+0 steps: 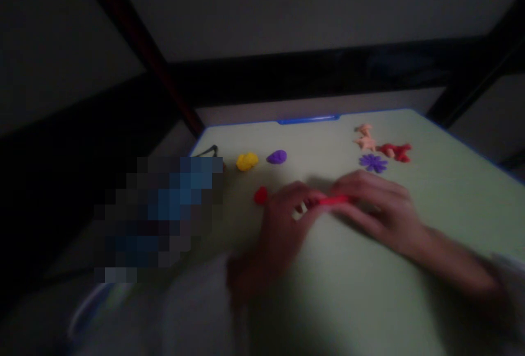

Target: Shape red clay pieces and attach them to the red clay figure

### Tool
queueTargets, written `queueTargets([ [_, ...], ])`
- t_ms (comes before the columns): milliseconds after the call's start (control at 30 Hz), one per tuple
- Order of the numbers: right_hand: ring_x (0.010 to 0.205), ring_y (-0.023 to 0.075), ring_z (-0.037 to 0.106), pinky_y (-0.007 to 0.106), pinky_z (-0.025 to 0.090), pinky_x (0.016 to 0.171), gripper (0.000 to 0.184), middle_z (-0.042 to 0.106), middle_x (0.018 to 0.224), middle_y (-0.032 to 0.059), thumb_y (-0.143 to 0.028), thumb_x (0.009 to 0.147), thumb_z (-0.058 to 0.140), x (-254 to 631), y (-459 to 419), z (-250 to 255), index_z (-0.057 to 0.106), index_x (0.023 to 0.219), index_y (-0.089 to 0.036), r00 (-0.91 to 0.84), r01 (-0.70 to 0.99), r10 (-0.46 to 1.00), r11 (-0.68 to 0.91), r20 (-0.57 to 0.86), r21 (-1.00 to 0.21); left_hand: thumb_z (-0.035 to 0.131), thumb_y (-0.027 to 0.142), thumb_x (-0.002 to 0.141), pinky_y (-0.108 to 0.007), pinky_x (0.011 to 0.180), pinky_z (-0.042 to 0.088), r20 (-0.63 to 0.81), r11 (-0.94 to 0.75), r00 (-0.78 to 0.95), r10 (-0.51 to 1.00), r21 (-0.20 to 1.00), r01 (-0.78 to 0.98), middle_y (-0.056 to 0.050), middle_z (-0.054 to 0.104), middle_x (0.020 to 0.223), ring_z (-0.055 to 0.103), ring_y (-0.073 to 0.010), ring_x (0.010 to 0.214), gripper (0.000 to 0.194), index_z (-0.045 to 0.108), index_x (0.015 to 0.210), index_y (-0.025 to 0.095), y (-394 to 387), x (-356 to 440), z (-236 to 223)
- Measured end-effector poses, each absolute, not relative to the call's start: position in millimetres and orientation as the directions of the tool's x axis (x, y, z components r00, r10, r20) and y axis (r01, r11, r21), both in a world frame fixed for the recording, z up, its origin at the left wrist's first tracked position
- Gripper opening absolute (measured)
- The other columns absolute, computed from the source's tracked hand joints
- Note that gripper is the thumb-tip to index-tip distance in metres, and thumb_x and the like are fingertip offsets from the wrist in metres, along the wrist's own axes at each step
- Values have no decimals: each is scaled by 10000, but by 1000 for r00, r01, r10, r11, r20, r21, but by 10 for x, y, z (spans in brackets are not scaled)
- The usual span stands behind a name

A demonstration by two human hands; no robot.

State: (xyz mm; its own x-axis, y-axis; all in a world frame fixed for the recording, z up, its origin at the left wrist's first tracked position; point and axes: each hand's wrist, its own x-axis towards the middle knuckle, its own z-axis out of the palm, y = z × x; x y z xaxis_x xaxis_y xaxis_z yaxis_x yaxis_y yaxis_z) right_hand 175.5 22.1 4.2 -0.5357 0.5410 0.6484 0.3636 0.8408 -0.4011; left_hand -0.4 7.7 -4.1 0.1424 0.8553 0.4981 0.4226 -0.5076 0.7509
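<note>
Between the fingertips of both hands is a thin strip of red modelling clay (335,200), held just above the table. My left hand (287,216) pinches its left end, and my right hand (375,203) pinches the right end; the fingers cover both ends. Close beside the left hand lies a small red clay lump (260,196). Beyond it are a yellow clay lump (246,161) and a purple clay lump (278,157). Past the right hand sit a purple flower-like clay shape (373,163), a red clay figure (396,152) and peach-coloured clay pieces (365,143).
The pale table (328,290) has a blue edge, with a blue handle-like strip (309,120) at the back. A pixelated blue area (180,197) covers something at the table's left side. Dark bars and a wall stand behind. The picture is dim and blurred.
</note>
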Motion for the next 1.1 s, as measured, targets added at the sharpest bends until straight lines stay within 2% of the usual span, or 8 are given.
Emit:
queueTargets([
  [233, 806, 148, 595, 283, 506, 686, 132, 630, 883, 77, -146, 856, 511, 1762, 215, 45, 612, 941, -152, -565, 397, 562, 827, 604, -398, 682, 110, 668, -173, 529, 426, 532, -526, 119, 838, 732, 433, 31, 606, 618, 519, -65, 562, 78, 664, 720, 166, 69, -13, -42],
  [400, 773, 145, 604, 266, 506, 654, 130, 640, 861, 70, -160, 811, 585, 1743, 212, 24, 606, 939, -153, -544, 380, 538, 842, 644, -382, 673, 122, 683, -177, 533, 439, 525, -524, 123, 842, 742, 418, 25, 620, 606, 532, -66, 553, 46, 670, 689, 168, 68, -10, -37],
  [600, 740, 137, 601, 257, 500, 632, 123, 647, 822, 63, -127, 835, 534, 1751, 213, 38, 618, 921, -150, -552, 374, 513, 857, 657, -355, 718, 168, 639, -186, 523, 449, 551, -532, 85, 830, 737, 416, 25, 635, 632, 530, -68, 538, 109, 676, 740, 176, 60, -9, -27],
  [733, 741, 134, 595, 256, 499, 638, 134, 643, 832, 65, -139, 842, 531, 1756, 213, 40, 620, 941, -148, -576, 389, 530, 847, 622, -362, 691, 153, 671, -181, 528, 446, 565, -549, 100, 819, 720, 425, 23, 635, 632, 540, -71, 560, 39, 670, 691, 179, 57, -15, -26],
  [867, 697, 126, 590, 244, 490, 609, 116, 645, 791, 60, -145, 818, 574, 1750, 213, 45, 619, 925, -140, -538, 415, 536, 840, 650, -349, 675, 135, 685, -177, 532, 444, 572, -544, 63, 818, 733, 409, 19, 629, 644, 544, -68, 570, 42, 671, 705, 172, 59, -16, -27],
  [1100, 679, 128, 599, 245, 492, 591, 112, 651, 767, 54, -157, 841, 533, 1756, 209, 79, 632, 893, -152, -525, 420, 536, 839, 661, -347, 676, 141, 686, -182, 535, 455, 570, -543, 65, 819, 734, 408, 20, 642, 646, 548, -69, 565, 42, 677, 698, 181, 61, -21, -30],
])
